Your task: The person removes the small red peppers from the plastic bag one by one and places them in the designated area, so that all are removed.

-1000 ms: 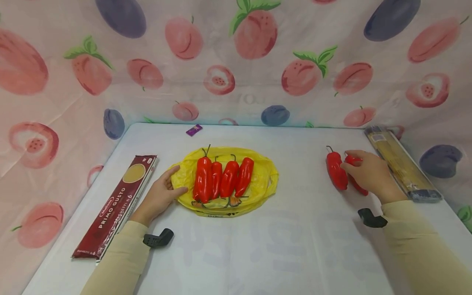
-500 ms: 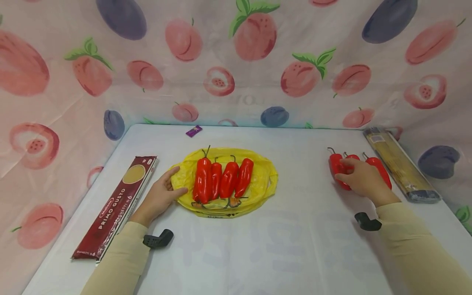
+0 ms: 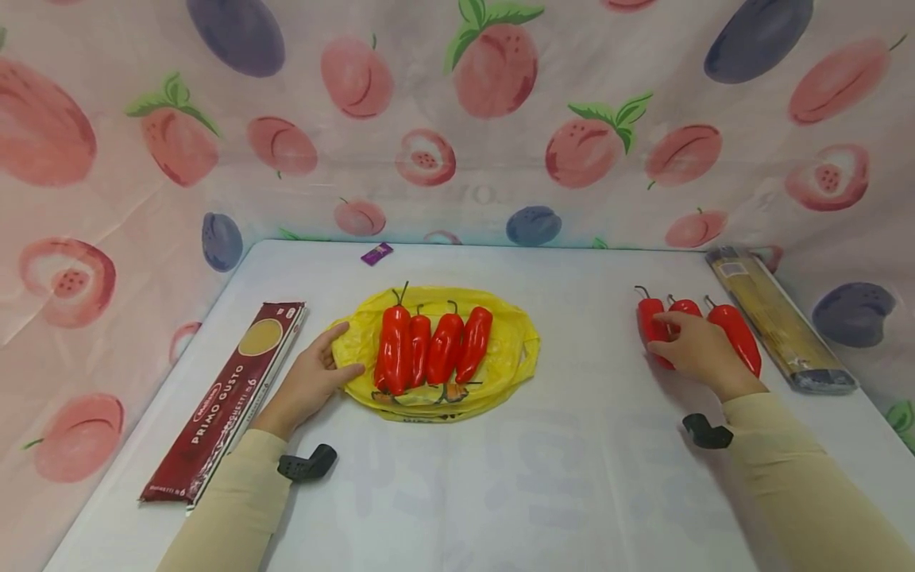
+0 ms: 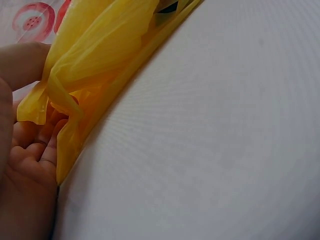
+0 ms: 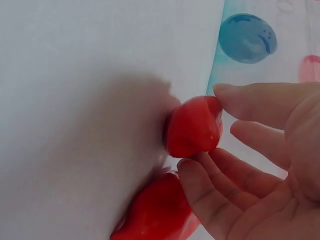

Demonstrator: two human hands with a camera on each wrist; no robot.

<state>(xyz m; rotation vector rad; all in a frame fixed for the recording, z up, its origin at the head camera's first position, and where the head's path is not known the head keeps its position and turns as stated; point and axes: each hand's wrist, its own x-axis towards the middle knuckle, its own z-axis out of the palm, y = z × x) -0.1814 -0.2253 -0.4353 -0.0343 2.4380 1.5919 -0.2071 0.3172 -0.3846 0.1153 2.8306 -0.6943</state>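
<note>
On the white table, a yellow plastic bag lies spread flat with several red peppers side by side on it. My left hand holds the bag's left edge; in the left wrist view the crumpled yellow plastic passes between thumb and curled fingers. Three more red peppers lie at the right. The leftmost of them, a pepper, is pinched between the thumb and fingers of my right hand. That hand partly covers the middle pepper; the rightmost pepper rests beside it.
A dark red spaghetti packet lies slanted beside my left arm. Along the right edge lies a clear pack of long pasta. A small purple packet sits near the back edge, where a fruit-print cloth hangs.
My right hand has moved left from the middle pepper onto the leftmost one, and the rightmost pepper has come into sight. The left hand has stayed on the bag's edge.
</note>
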